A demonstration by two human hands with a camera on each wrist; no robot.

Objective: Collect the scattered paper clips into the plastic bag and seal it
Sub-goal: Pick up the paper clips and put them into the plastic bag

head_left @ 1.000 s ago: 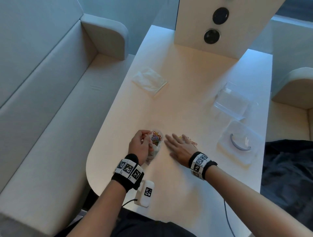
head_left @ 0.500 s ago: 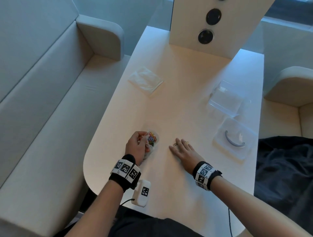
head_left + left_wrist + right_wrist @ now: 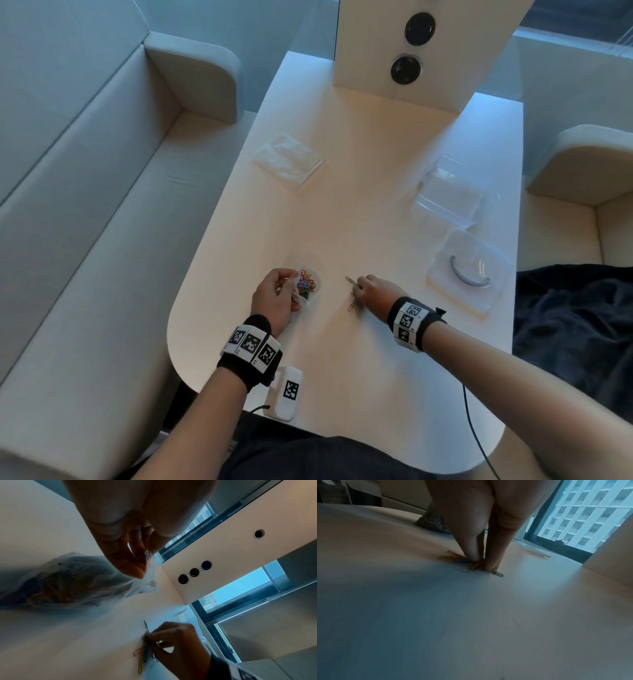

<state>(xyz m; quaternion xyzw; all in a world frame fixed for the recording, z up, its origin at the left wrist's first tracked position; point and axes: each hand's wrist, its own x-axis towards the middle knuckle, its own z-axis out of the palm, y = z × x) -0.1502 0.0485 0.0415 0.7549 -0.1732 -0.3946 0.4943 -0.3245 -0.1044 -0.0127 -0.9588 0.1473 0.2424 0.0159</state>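
A small clear plastic bag (image 3: 306, 286) with several coloured paper clips inside lies on the white table (image 3: 376, 205). My left hand (image 3: 279, 296) pinches the bag's top edge (image 3: 150, 566) between thumb and fingers. To its right, my right hand (image 3: 368, 291) has its fingertips (image 3: 489, 564) bunched together on a small cluster of loose paper clips (image 3: 145, 649) on the tabletop, pinching them. A pink clip (image 3: 352, 306) and a dark one (image 3: 350, 280) stick out from under that hand.
A flat packet (image 3: 289, 161) lies at the far left of the table. Two clear plastic boxes (image 3: 452, 193) (image 3: 467, 270) sit at the right. A white tagged device (image 3: 284, 392) rests at the near edge. An upright white panel (image 3: 411, 51) stands at the back.
My right hand went from lying flat with straight fingers over the clips to bunching its fingertips on them. The left hand keeps holding the bag.
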